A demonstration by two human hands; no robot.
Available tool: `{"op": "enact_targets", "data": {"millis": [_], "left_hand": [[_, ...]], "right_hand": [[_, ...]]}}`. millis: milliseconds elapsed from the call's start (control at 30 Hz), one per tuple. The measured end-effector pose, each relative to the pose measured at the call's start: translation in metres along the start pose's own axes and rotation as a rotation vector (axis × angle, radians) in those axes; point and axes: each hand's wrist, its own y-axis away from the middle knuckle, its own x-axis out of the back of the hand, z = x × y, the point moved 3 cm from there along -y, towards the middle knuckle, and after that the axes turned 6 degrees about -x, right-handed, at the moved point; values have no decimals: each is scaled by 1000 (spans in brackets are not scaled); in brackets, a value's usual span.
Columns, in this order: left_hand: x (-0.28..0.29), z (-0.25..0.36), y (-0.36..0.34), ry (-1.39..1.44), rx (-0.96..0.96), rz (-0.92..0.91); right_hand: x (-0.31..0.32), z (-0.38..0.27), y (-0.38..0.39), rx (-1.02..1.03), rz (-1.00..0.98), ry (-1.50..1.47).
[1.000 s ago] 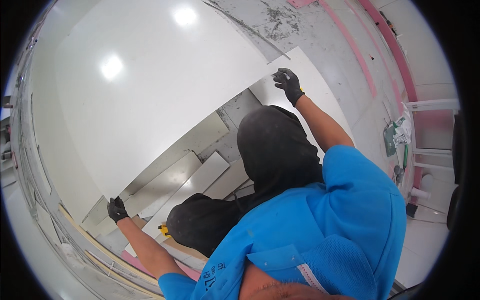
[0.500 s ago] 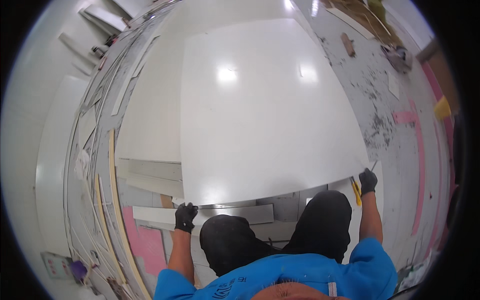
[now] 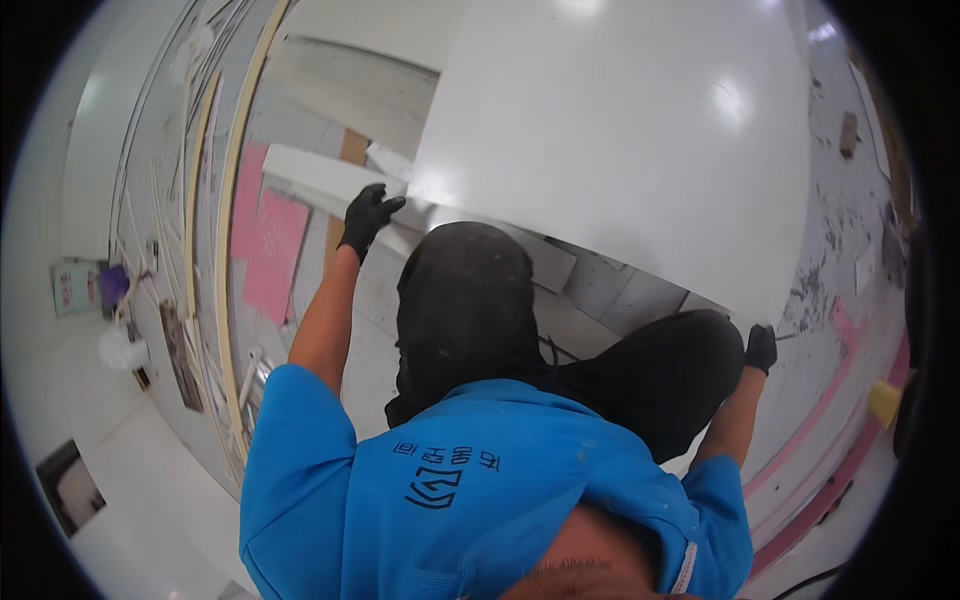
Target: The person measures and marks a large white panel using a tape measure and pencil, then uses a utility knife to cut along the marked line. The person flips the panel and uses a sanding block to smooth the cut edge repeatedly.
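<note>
A large glossy white panel [image 3: 620, 130] lies in front of my knees, its near edge running between my hands. My left hand [image 3: 370, 216], in a black glove, is just left of the panel's near left corner. Its fingers are apart, with nothing visible in them. At the near right corner is my right hand [image 3: 762, 350], also gloved and with its fingers closed. A thin stick-like tool [image 3: 786, 337] juts out from it to the right; its kind is too small to tell. The bent knee partly covers the panel's edge beside this hand.
Narrow white strips [image 3: 325, 178] lie under and beside the panel's near edge. Pink sheet pieces [image 3: 276, 255] are on the floor at left, alongside long pale wooden strips [image 3: 232, 165]. Pink strips [image 3: 800, 440] run along the right. A brown block [image 3: 849, 135] lies farther off.
The view has tilted down and turned. My left hand has come off the panel's near edge and its fingers have opened. My right hand stays at the right corner with the thin tool.
</note>
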Motion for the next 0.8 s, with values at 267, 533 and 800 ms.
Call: {"op": "enact_targets", "data": {"millis": [267, 533, 800], "left_hand": [[5, -23, -14, -827, -170, 61], [26, -92, -10, -385, -113, 224], [20, 123, -15, 1226, -199, -70]], "right_hand": [[62, -67, -20, -13, -70, 133], [-119, -104, 91, 347, 73, 269], [-435, -171, 331, 771, -685, 694]]}}
